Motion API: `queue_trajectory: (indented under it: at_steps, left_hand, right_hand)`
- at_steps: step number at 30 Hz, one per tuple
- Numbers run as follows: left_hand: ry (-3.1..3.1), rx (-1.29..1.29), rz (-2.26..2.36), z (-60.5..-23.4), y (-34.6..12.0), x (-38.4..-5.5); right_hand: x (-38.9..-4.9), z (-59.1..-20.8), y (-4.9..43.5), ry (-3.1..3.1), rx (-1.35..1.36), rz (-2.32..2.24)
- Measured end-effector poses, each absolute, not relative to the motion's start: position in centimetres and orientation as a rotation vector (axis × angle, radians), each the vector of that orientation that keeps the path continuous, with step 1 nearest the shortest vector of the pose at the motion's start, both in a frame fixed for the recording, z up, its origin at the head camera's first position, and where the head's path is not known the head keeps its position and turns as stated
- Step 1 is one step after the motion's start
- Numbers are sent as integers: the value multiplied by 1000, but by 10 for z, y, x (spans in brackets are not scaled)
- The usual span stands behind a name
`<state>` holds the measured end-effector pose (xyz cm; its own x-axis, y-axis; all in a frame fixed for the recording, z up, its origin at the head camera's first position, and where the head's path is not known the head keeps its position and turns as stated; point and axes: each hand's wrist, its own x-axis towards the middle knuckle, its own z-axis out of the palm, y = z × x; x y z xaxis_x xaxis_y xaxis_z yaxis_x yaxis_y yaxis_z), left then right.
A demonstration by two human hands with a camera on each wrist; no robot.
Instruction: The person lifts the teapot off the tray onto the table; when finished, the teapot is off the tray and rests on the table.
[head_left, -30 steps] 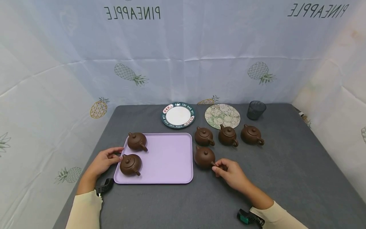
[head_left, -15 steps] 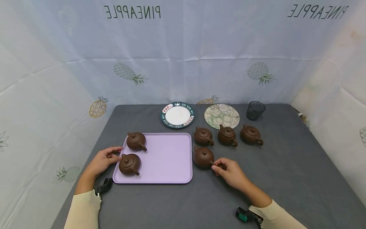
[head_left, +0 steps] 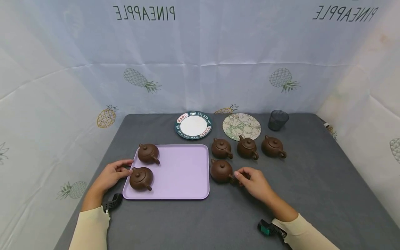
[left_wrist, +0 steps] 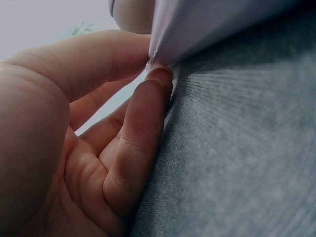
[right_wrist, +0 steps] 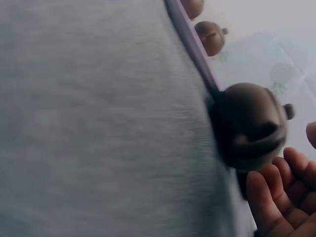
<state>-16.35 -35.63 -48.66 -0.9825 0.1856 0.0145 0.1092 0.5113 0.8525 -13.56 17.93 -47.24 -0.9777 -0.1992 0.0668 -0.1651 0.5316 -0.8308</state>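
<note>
My left hand (head_left: 110,177) pinches the left rim of a lilac tray (head_left: 179,173), its thumb and fingertips meeting the edge in the left wrist view. Two brown teapots, an upper one (head_left: 148,153) and a lower one (head_left: 141,178), sit along the tray's left side. Just right of the tray stands another brown teapot (head_left: 221,171), its handle toward my right hand (head_left: 254,184). The right thumb is apart from the other fingers, which stay close beside that teapot (right_wrist: 249,123) in the right wrist view.
Behind it, a row holds a left teapot (head_left: 221,148), a middle teapot (head_left: 247,148) and a right teapot (head_left: 273,147). Farther back are a green-rimmed plate (head_left: 193,125), a round patterned mat (head_left: 241,126) and a dark glass (head_left: 278,120). A grey cloth (head_left: 181,225) covers the table.
My right hand's fingers have let go of the teapot's handle and shifted slightly up and away. The left hand remains at the tray rim.
</note>
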Motion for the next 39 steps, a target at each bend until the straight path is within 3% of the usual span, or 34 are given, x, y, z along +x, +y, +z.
queue_trajectory:
  at_steps: [10, 20, 28, 39]
  left_hand:
    - [2685, 279, 1463, -477, -350, -160]
    - [2646, 275, 1498, -489, -357, -166]
    - [2637, 257, 1516, -487, -357, -165]
    - [2636, 267, 1544, -486, -357, -161]
  right_hand:
    - [-142, -434, 152, 2742, -495, -1525]
    - [-158, -430, 57, 2490, -744, -1499]
    - [-184, -455, -21, 2368, -701, -1446]
    - [-208, -461, -78, 2322, -515, -1612]
